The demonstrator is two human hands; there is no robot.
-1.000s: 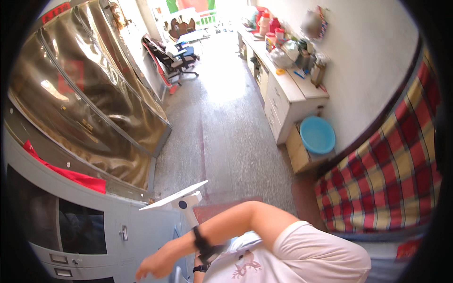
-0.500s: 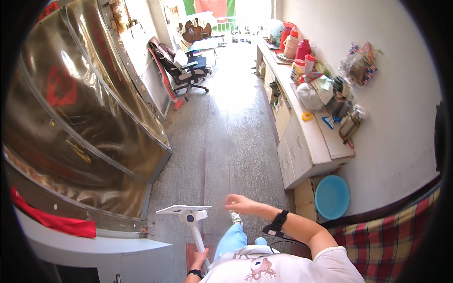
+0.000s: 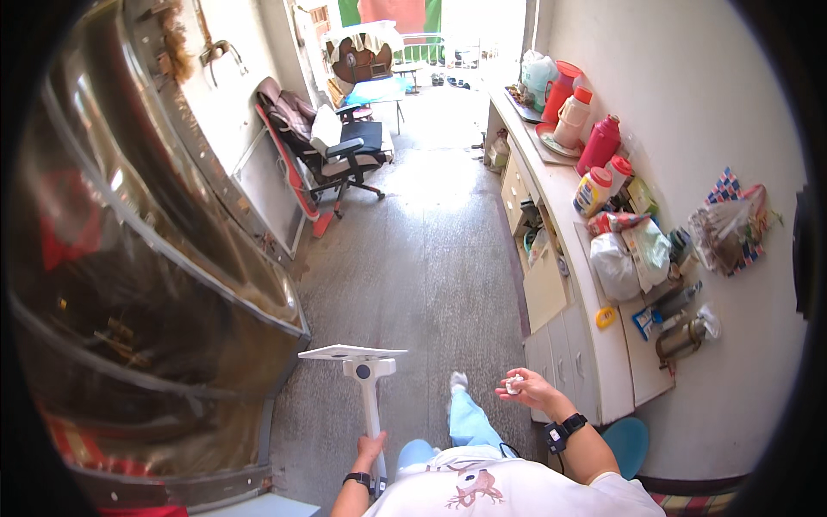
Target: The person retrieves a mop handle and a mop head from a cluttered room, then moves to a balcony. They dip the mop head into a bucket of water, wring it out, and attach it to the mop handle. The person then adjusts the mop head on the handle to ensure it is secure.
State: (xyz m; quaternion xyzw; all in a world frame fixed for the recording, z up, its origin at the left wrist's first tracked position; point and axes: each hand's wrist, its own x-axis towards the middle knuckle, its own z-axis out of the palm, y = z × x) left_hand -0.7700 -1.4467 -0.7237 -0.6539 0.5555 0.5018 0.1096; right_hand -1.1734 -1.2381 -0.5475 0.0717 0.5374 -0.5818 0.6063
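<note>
While the left hand [image 3: 371, 447] wraps around the lower part of a white pole [image 3: 370, 412], the right hand [image 3: 527, 390] is raised palm up, its fingers loosely curled around a small white crumpled piece [image 3: 514, 384]. Above the left hand's closed grip the pole rises to a flat white panel [image 3: 352, 352]. Just right of the right hand stands a white cabinet [image 3: 575, 345] with jars and bags, and left of the pole bulges a large metal drum [image 3: 146, 284].
</note>
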